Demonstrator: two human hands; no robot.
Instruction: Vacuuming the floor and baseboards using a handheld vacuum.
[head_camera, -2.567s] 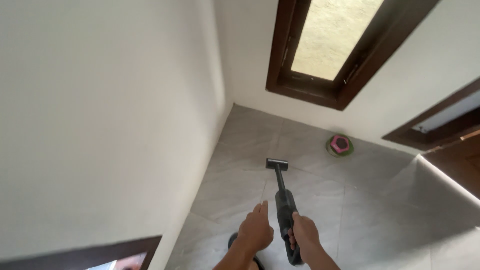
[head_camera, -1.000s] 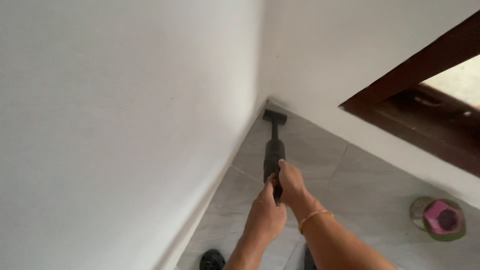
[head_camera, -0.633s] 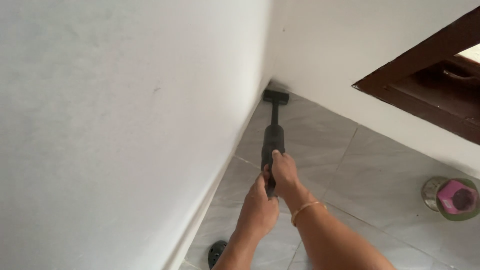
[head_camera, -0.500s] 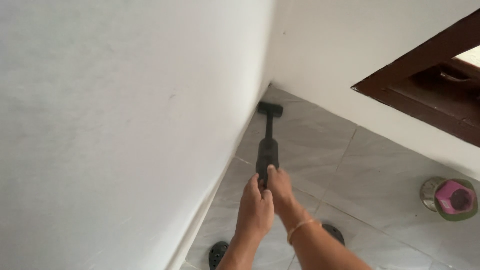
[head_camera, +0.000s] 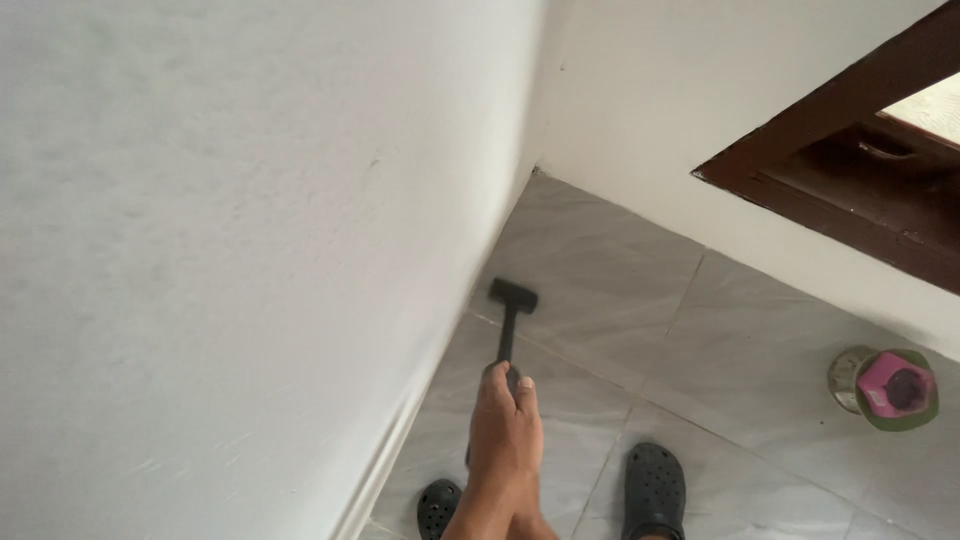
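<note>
The white wall (head_camera: 250, 250) fills the left, with its baseboard just left of the fingers. One hand (head_camera: 505, 440) shows, fingers wrapped and pressed together around the black handheld vacuum (head_camera: 508, 345), whose nozzle head rests on the grey tiled floor (head_camera: 620, 300) ahead of the fingertips, near the wall's foot. Whether it is the left or right hand, or whether a second sits beneath it, I cannot tell. This looks like vacuuming along the wall edge; the next stroke calls for keeping the head flat and close to the baseboard. Black clogs (head_camera: 653, 490) stand below, a pink-topped round container (head_camera: 885, 388) far right.
</note>
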